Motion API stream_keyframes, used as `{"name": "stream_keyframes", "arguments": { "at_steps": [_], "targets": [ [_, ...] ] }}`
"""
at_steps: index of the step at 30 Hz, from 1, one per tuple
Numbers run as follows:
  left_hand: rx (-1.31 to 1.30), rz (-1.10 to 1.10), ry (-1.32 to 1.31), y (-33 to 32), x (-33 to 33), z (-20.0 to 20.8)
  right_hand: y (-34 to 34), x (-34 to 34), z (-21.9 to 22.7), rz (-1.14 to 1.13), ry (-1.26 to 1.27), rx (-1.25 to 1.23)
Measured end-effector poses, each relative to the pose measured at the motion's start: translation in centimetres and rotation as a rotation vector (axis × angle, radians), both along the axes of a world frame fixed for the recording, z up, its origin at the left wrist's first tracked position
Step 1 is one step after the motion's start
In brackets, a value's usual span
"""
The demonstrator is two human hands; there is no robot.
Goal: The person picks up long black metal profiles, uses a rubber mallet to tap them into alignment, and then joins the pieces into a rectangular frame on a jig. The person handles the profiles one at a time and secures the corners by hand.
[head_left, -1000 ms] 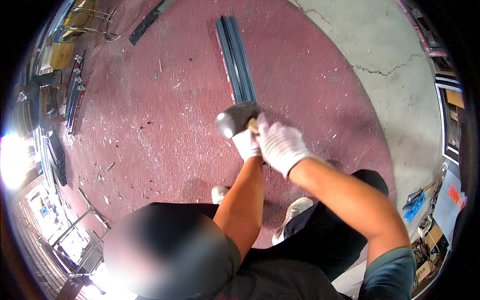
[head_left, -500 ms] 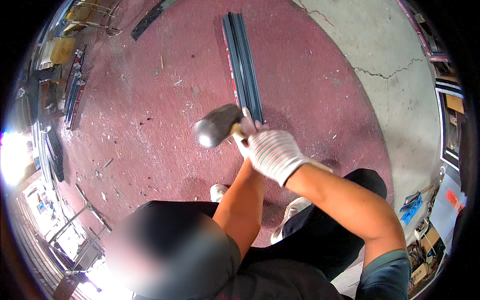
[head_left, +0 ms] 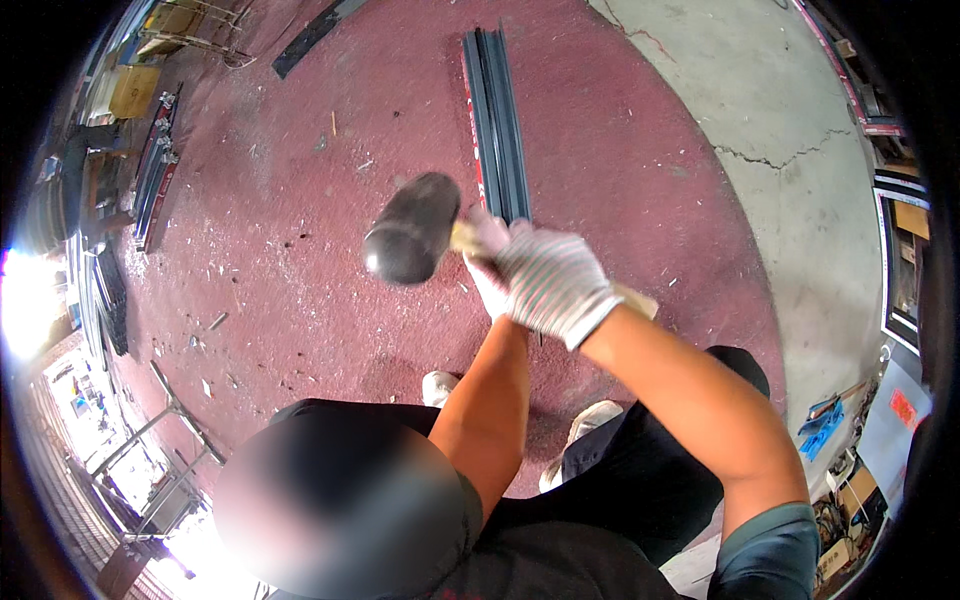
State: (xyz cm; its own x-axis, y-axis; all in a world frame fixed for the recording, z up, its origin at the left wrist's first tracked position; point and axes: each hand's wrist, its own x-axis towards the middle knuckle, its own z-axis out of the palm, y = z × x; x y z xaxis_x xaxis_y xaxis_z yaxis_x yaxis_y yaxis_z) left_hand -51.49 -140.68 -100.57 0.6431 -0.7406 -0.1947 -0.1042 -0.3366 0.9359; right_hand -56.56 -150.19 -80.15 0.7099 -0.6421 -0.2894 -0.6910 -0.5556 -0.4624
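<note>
Hammer (head_left: pixel 412 228) sits in our two gloved hands, the right hand (head_left: pixel 552 280) and left hand (head_left: pixel 489 262) both closed tight around its handle, head out to the left of the grip. Beyond the grip, a long dark metal rail (head_left: pixel 498 125) lies on the red floor (head_left: pixel 300 280), its length running straight away from us.

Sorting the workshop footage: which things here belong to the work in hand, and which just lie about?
In hand:
hammer, gripped by right hand and left hand
dark metal rail on the red floor

Lying about:
black strip
blue tool
metal frame
</note>
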Motion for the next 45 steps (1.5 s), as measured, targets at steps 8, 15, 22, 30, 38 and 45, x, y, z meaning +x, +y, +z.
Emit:
{"name": "stream_keyframes", "arguments": {
  "at_steps": [8, 15, 22, 30, 38, 45],
  "targets": [
    [0.314, -0.306, -0.901, 0.0, 2.2, -0.7, -3.9, -1.3, 0.6, -0.349, 0.047, 0.272],
    [0.231, -0.252, -0.864, -0.1, 1.4, 0.6, -7.8, -5.8, 2.6, -0.745, -0.253, 0.347],
    [0.249, -0.257, -0.808, 0.3, 1.2, 1.4, -8.0, -8.7, 3.9, -1.163, -0.549, 0.78],
    [0.474, -0.277, -0.753, 2.2, -0.7, 3.6, -9.1, -11.2, 5.6, -1.125, -0.783, 0.802],
    [0.857, -0.253, -0.549, 2.3, -2.3, 7.9, -9.6, -12.0, 6.7, -1.079, -0.83, 0.813],
    [0.869, -0.363, -0.236, -0.9, 0.8, 19.1, -11.7, -13.1, 5.9, -1.056, -0.947, 0.86]
  ]
}}
